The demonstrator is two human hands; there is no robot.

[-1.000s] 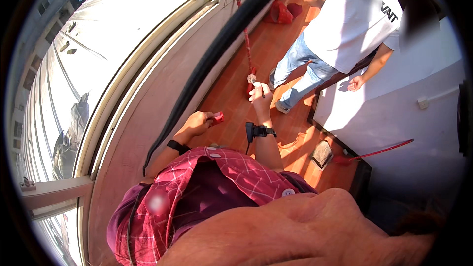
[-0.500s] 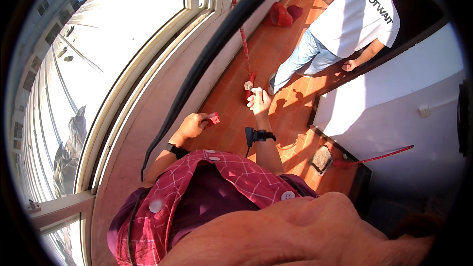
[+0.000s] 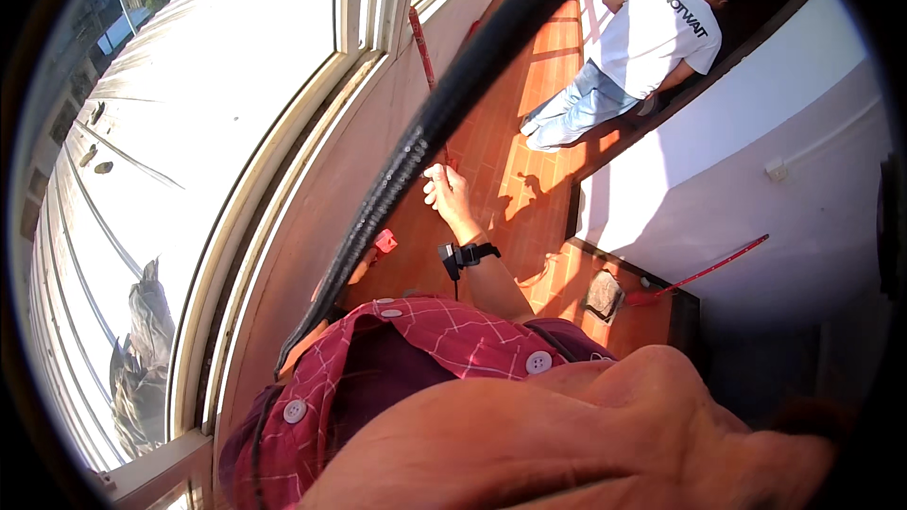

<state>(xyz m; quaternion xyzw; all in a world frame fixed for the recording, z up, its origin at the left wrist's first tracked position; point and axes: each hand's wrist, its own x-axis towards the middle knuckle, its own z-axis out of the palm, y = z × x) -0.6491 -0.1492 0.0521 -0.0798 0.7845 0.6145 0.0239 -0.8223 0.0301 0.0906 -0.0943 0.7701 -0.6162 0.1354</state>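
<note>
My right hand (image 3: 450, 200) is raised ahead of me with its fingers curled closed. Whatever it may hold is hidden by the fingers and the black cable. Low on the left, my left hand (image 3: 360, 268) is mostly behind that cable. A small bright-red piece (image 3: 385, 242) sticks out at its fingertips, too small to name. Beyond my right hand, a long red speckled stick (image 3: 422, 49) leans toward the window wall; its lower part is largely covered by the cable.
A thick black cable (image 3: 444, 113) crosses the view. Windows (image 3: 283, 142) line the left. A person in a white shirt (image 3: 658, 33) stands by a dark doorway. Near the right wall (image 3: 727, 161) lie a greyish flat thing (image 3: 605, 296) and a red stick-handled tool (image 3: 699, 274) on the tiled floor (image 3: 491, 151).
My view has shifted, and the cable now covers most of my left hand. The greyish clump at my right fingertips is out of sight. The other person has moved nearer the doorway.
</note>
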